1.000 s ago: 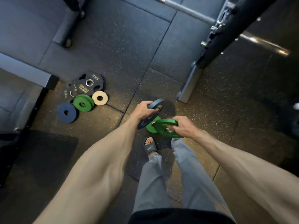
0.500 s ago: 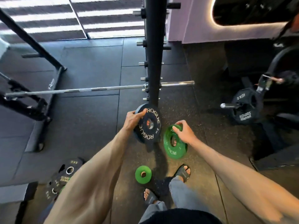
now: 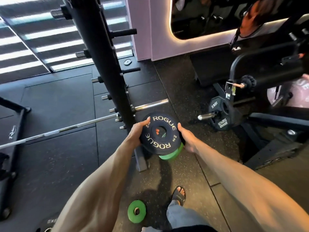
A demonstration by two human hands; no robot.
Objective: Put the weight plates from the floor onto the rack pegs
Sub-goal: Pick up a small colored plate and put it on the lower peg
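Observation:
A dark blue plate lettered ROGUE is stacked flat on a green plate, and I hold the pair in front of me. My left hand grips the stack's left rim. My right hand grips its right rim, fingers under the green plate. Just behind the stack rises the black rack post with short pegs sticking out on both sides. A small green plate lies on the floor by my sandalled foot.
A barbell lies across the floor behind the post. At the right stands a black machine with a 10 kg plate on its sleeve. Another person is at the top right. A black plate shows at the bottom left edge.
The two plates, held apart and upright half a second ago, are now stacked together between both hands. My view has risen from the floor to the rack post.

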